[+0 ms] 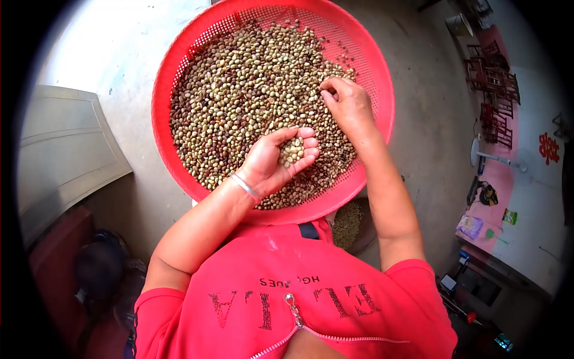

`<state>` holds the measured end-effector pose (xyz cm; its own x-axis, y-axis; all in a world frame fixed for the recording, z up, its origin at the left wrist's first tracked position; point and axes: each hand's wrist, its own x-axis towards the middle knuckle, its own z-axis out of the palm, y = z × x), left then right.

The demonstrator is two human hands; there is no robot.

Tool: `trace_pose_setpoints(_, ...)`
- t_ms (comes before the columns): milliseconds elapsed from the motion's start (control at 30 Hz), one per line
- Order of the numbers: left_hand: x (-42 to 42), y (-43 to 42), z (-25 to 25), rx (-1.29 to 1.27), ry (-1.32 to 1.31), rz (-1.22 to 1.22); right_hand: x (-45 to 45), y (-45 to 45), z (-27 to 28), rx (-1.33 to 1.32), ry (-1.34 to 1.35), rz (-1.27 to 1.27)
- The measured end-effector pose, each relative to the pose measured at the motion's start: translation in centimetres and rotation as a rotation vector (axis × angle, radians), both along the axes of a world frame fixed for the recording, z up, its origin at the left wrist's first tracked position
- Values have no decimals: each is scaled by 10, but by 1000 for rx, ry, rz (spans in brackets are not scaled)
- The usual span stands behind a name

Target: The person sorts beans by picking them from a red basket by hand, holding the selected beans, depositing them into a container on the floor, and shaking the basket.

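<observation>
Red mesh basket (162,105) at 12 o'clock of the view, loaded with beans (233,90). Left hand (267,163), just off basket centre towards 6 o'clock: cupped palm-up, fingers curled round a small heap of pale beans (291,153). Right hand (351,106), towards 3 o'clock: thumb and forefinger drawn together at the beans; cannot tell whether anything is pinched. Silvery bracelet (245,186) on left wrist, towards 7 o'clock
</observation>
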<state>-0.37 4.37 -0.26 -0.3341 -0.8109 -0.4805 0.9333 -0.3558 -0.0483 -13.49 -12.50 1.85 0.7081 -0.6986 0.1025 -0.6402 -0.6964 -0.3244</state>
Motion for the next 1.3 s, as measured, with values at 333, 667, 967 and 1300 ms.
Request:
trace_pose_setpoints(333, -4, -13, 11, 24, -41, 94, -10, 17, 55, 617, -163, -71)
trace_pose_setpoints(667, -5, -6, 5, 34, -26, 12, 8, -41, 6, 17, 72, 154)
trace_pose_setpoints(967, -2, -7, 4, 31, -31, 14, 23, -50, 9, -19, 112, 231)
trace_pose_setpoints(1300, 1, -9, 8, 37, -55, 29, 17, -48, -5, 153, -14, -17)
